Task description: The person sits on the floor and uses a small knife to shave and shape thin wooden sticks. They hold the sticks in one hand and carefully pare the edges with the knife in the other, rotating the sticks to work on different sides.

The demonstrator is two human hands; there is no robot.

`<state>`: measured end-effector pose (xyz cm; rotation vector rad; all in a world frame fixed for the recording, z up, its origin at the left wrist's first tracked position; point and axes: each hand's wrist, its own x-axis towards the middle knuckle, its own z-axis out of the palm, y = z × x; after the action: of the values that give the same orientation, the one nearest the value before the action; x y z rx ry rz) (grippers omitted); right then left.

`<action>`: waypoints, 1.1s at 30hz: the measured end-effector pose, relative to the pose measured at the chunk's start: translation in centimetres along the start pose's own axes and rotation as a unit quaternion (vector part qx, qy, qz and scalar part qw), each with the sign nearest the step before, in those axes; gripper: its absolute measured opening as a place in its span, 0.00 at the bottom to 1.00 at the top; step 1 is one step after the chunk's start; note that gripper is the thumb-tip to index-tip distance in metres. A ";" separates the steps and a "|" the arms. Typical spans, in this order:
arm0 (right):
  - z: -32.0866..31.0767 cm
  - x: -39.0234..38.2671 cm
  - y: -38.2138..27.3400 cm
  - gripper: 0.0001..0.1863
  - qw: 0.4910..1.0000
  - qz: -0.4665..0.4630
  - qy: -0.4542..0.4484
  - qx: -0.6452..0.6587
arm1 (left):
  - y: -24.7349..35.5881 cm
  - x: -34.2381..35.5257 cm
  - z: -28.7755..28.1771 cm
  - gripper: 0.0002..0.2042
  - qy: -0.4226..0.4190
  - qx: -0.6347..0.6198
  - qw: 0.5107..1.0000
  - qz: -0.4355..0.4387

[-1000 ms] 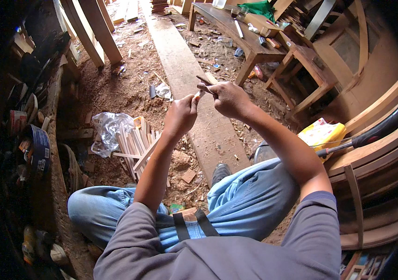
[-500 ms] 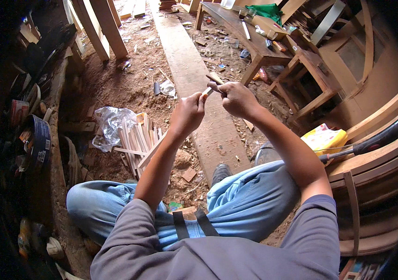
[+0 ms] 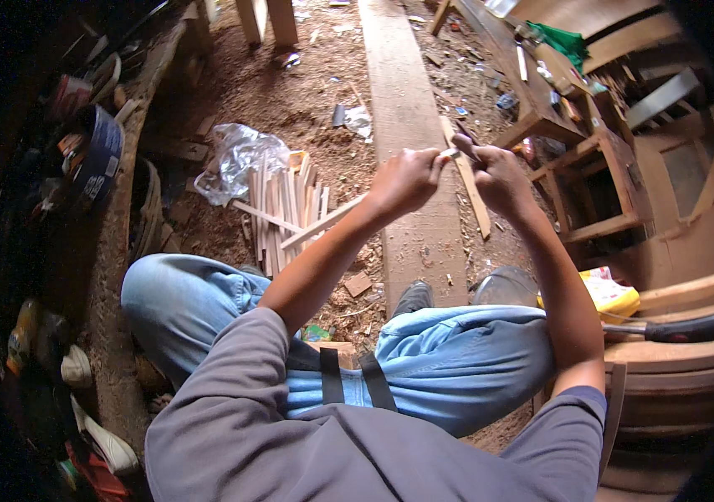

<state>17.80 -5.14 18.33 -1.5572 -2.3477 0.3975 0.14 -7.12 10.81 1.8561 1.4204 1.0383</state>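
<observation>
My left hand (image 3: 409, 177) is closed, with a small pale strip (image 3: 449, 153) pinched at its fingertips. Close beside it, my right hand (image 3: 501, 177) is wrapped round a slim dark piece (image 3: 464, 140), whose kind I cannot make out. The strip's far end meets the right hand's fingers, so the two hands nearly touch. Both are raised in front of me, above the right edge of a long wooden plank (image 3: 424, 268) on the ground. A light wooden slat (image 3: 472, 197) lies on the ground below them.
Left of the plank are a heap of thin wooden sticks (image 3: 271, 209) and a clear plastic bag (image 3: 244, 155). A low wooden table (image 3: 524, 100) and a stool-like frame (image 3: 616, 180) stand at the right. A yellow packet (image 3: 612, 294) and a black-handled tool (image 3: 691, 326) lie nearer.
The view has swung, so the whole scene sits further right and the near ground differs. My hands remain together, still gripping the pale strip and the dark piece.
</observation>
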 end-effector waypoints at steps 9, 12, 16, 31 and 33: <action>-0.1 -0.1 -0.8 0.30 1.000 -0.006 0.017 0.002 | -0.2 0.3 -0.3 0.18 -0.034 0.000 0.999 0.000; 0.3 0.1 -0.6 0.28 0.999 0.026 0.018 -0.028 | 0.0 0.2 -0.4 0.17 -0.040 0.001 0.999 -0.004; 0.4 0.2 -0.5 0.26 0.999 -0.015 0.026 -0.018 | 0.0 0.1 -0.5 0.18 -0.039 -0.003 0.999 -0.027; -0.8 -0.5 -2.0 0.28 0.998 0.011 -0.021 -0.061 | 0.4 0.0 -0.6 0.17 -0.013 0.005 0.999 -0.031; -1.0 -0.6 -2.2 0.29 0.999 0.005 0.009 -0.051 | 0.6 -0.1 -0.7 0.18 -0.018 -0.007 1.000 0.014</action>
<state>16.56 -6.44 20.06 -1.6122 -2.3816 0.2683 -0.14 -7.42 11.69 1.8807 1.3677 1.0204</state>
